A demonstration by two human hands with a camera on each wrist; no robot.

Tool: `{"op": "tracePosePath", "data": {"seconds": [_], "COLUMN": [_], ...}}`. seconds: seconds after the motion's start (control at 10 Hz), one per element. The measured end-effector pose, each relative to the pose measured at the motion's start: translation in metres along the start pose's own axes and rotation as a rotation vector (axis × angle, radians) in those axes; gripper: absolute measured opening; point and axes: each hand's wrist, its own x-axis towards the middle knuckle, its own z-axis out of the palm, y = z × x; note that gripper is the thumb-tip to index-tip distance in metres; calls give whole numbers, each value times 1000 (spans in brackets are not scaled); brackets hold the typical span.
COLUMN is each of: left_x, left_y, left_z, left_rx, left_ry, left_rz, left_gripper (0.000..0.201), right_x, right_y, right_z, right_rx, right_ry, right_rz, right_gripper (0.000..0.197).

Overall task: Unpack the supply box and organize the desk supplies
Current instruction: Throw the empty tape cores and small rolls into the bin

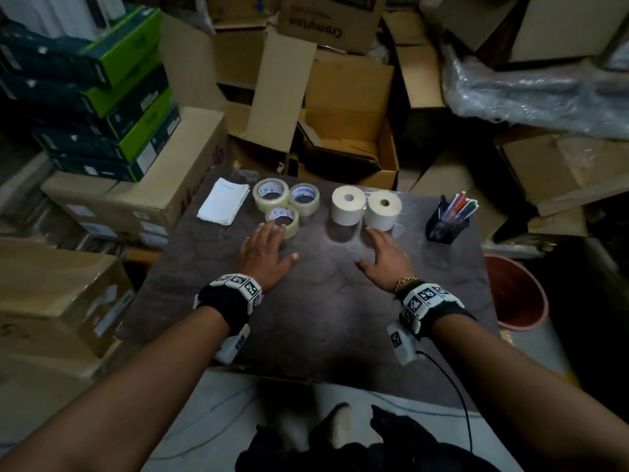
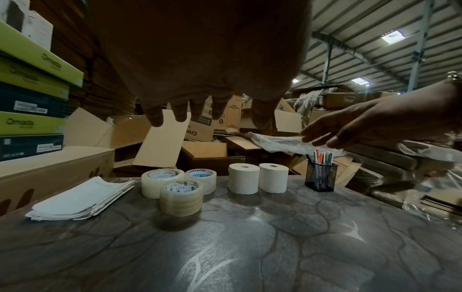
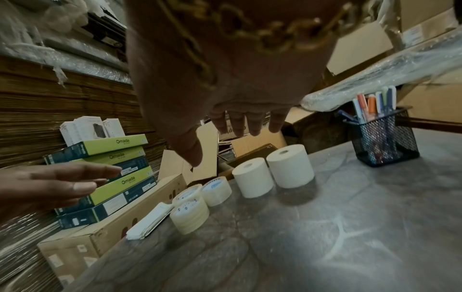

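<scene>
1. Both hands hover palm-down over the dark patterned surface (image 1: pixel 323 301), fingers spread and holding nothing.
2. The left hand (image 1: pixel 263 255) is just near of the nearest clear tape roll (image 1: pixel 282 219); the wrist views show its fingers (image 2: pixel 155 116) above the roll, not touching.
3. The right hand (image 1: pixel 386 258) is just near of the right white paper roll (image 1: pixel 382 210), also in the air.
4. Along the far edge, left to right: a stack of white paper (image 1: pixel 223 205), three clear tape rolls clustered together, two white paper rolls (image 1: pixel 349 204) standing side by side, and a black mesh pen holder (image 1: pixel 446 228) with coloured pens.
5. An open cardboard box (image 1: pixel 350 144) sits beyond the far edge.
</scene>
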Motion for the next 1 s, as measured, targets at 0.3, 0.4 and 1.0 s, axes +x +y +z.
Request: {"op": "tracePosePath", "data": {"seconds": [0.3,0.4,1.0], "left_x": [49,59,164], "left_y": [6,6,20], "left_z": [12,16,-191], "left_rx": [17,24,200], "left_ry": [-45,-20,309], "left_rz": [16,17,292], "left_gripper": [78,74,73], "right_x": [41,54,94], "right_y": [9,12,-64], "right_z": [-15,-19,-199], "right_rx": [-20,-40,-267], "right_ry": [-17,-30,441], "right_rz": [18,20,45], "right_gripper": [81,81,81]}}
